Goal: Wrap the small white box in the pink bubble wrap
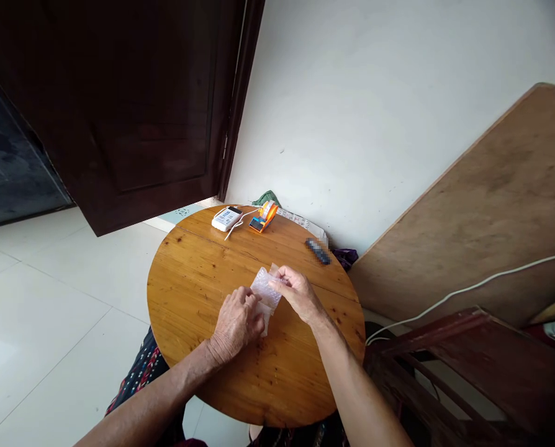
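The right hand (pixel 298 292) pinches the right edge of the bubble wrap (pixel 262 287) between thumb and fingers. The left hand (pixel 239 318) touches its lower left side; whether it grips or only presses, I cannot tell. The wrap is at the middle of the round wooden table (pixel 189 298), well apart from the tape dispenser (pixel 269 211). The step seems to be folding or opening the wrap; the next move, I judge, calls for a light pinch and a steady left hand.
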The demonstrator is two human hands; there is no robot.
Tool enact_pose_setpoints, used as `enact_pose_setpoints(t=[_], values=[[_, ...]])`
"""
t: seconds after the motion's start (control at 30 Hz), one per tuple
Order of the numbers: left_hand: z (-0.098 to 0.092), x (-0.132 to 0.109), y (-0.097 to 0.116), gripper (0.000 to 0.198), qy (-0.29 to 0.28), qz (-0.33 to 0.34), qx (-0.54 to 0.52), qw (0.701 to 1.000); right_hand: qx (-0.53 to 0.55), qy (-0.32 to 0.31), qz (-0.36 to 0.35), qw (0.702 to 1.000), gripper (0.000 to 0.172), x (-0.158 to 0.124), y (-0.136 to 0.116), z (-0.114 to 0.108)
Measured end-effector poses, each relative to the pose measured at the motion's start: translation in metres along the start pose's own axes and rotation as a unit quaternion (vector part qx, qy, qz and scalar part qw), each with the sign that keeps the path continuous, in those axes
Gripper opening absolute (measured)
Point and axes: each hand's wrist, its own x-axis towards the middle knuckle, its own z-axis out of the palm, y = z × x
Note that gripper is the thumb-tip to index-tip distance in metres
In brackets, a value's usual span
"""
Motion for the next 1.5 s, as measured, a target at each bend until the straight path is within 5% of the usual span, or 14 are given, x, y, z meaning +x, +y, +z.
enact_pose_setpoints(t=[0.13,0.27,0.47,0.57,0.77,0.9,1.07,1.2,1.37,1.5], values=[[0.004,-0.008,-0.005,0.051,0.043,-0.068,-0.025,0.996,-0.036,-0.016,-0.025,0.999,0.017,-0.023,-0.009,0.005],[0.007,-0.006,-0.01,0.066,0.039,-0.059,-0.078,0.994,-0.079,-0.024,-0.045,0.996,0.013,-0.052,-0.01,0.021],[0.001,-0.002,-0.012,0.041,-0.031,-0.065,-0.113,0.991,-0.073,0.049,-0.085,0.993,0.006,-0.089,-0.001,0.054],[-0.009,-0.004,-0.022,0.036,-0.067,-0.011,-0.163,0.984,-0.072,0.077,-0.108,0.989,0.011,-0.095,0.005,0.064],[-0.021,-0.008,-0.043,0.069,-0.124,0.102,-0.185,0.97,-0.112,0.097,-0.174,0.974,0.02,-0.095,0.018,0.067],[-0.011,0.0,-0.04,0.048,-0.087,0.112,-0.182,0.973,-0.105,0.111,-0.191,0.97,0.019,-0.094,0.021,0.063],[-0.009,0.01,-0.032,0.04,-0.118,0.012,-0.29,0.95,-0.061,0.133,-0.131,0.981,0.007,-0.081,0.018,0.053],[-0.013,0.018,-0.029,0.031,-0.175,-0.115,-0.336,0.918,-0.018,0.135,-0.059,0.989,0.016,-0.061,0.025,0.045],[-0.018,0.028,-0.021,0.036,-0.156,-0.163,-0.189,0.956,0.155,0.013,0.015,0.988,0.033,-0.051,0.033,0.038],[-0.023,0.03,-0.019,0.028,-0.133,-0.137,-0.099,0.977,0.198,-0.046,-0.001,0.979,0.056,-0.053,0.034,0.035]])
